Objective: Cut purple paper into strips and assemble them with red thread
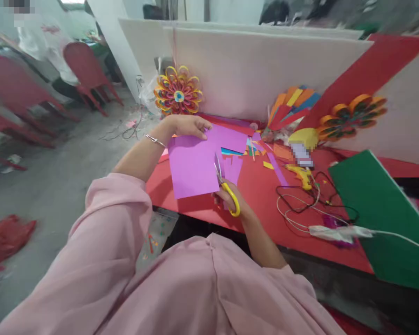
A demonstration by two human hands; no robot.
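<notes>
Near the table edge (195, 209), left grip (192, 126) pinching purple sheet (193, 165), right grip (227, 200) round scissors (231, 192)

A tabletop with a smooth red covering (258, 218) carries a yellow glue gun (303, 177), a long purple paper strip (278, 170) and a small yellow paper piece (268, 165). At its right lies a slanted, flat, dark-green board (380, 218), near tangled thin black and white cables (316, 200).

A red chair (83, 65) stands well beyond a crumpled red bundle (9, 238) on the grey floor (64, 195).
</notes>
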